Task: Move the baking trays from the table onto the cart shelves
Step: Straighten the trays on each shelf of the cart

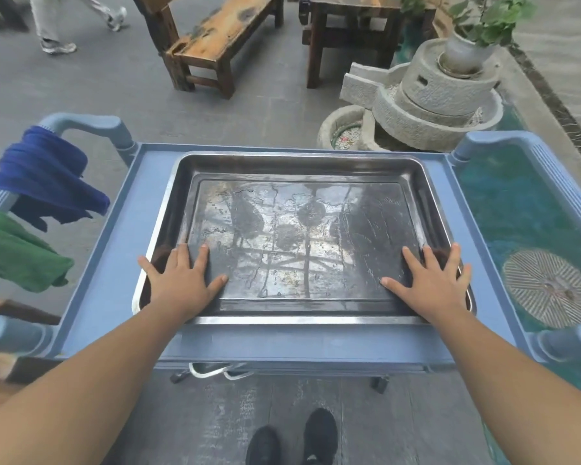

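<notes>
A shallow rectangular stainless-steel baking tray (302, 229) lies on the top shelf of the blue plastic cart (121, 229), its long axis running left to right across the person's front, square to the shelf edges. Both hands rest flat inside it with fingers spread, gripping nothing: the left hand (182, 280) at the near left corner, the right hand (433, 283) at the near right corner, well apart and about equally close to the body. The tray looks already placed, so the likely next move is lifting the palms away and going for another tray. A blue cloth (44, 176) and a green cloth (14, 253) hang on the left handle.
</notes>
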`<state>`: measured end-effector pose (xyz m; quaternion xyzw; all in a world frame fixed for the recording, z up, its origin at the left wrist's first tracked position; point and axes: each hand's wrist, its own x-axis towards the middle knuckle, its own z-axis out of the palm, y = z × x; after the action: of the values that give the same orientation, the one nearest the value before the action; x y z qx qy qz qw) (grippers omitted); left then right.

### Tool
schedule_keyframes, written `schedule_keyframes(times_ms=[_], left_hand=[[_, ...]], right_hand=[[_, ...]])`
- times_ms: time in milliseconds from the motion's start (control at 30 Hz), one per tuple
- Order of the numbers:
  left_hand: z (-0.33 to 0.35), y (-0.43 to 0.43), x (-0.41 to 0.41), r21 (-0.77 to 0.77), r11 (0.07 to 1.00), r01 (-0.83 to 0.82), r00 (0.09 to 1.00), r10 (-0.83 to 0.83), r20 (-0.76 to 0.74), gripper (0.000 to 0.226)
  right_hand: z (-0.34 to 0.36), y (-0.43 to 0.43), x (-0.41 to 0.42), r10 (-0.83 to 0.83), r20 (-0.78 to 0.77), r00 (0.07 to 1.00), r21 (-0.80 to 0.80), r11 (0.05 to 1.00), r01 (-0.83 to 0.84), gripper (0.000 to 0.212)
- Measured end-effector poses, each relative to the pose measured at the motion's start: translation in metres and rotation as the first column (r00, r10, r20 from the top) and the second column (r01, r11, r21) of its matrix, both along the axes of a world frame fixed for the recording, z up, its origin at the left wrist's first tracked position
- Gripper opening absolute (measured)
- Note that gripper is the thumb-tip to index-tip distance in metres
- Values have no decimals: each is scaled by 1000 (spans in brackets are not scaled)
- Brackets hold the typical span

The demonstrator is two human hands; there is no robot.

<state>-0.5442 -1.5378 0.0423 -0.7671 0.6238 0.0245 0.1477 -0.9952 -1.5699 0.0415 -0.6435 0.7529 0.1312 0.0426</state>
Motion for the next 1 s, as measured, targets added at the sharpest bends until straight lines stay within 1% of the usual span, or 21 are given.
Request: schedule_keyframes(times_ms=[133,1000], left_hand=[[0,7,6,0,1000,-1,999,1,-35,106],[7,67,12,-7,1000,10,997,-11,-78,103]], right_hand=[[0,8,2,0,5,1000,-4,1000,0,108],[6,77,10,-15,20,1000,-1,1000,15,105]])
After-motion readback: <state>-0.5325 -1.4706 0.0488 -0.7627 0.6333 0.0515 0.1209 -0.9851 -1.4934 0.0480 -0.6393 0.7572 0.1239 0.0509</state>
